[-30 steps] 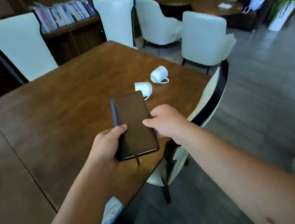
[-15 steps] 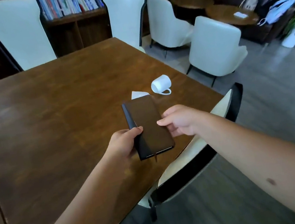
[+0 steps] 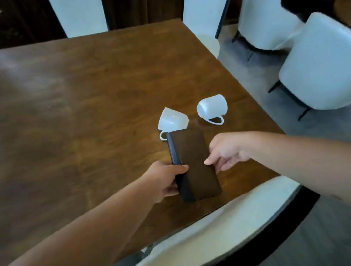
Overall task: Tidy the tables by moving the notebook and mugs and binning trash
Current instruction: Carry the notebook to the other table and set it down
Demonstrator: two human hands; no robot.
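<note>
Since half a second ago the view has tipped down and swung, so both mugs show now where only one was clear before, and the right hand (image 3: 227,154) has loosened off the notebook (image 3: 195,164).

So, using the notebook as the landmark: it's a dark brown closed book with a black spine along its left edge, low over the wooden table (image 3: 74,115) near the table's right front corner. Can't tell if its bottom is touching the wood or just above it. The left hand (image 3: 166,178) is clamped on the spine side, thumb across the cover and fingers tucked underneath. The right hand sits at the notebook's right edge with fingers spread and relaxed, a fingertip just at the cover's edge, not really gripping anything.

Just beyond the notebook's far end lies the left mug (image 3: 172,119), white, tipped on its side, its handle partly hidden behind the notebook's top left corner. The right mug (image 3: 212,107) is beyond and to the right of the notebook, also on its side, handle pointing back toward the notebook, and apart from the first mug.

Nearer than the notebook, a white chair with a dark rim (image 3: 200,244) is pushed up to the table edge. Off right and beyond the notebook, more white chairs (image 3: 325,61) stand on the grey floor, fairly blurred.
</note>
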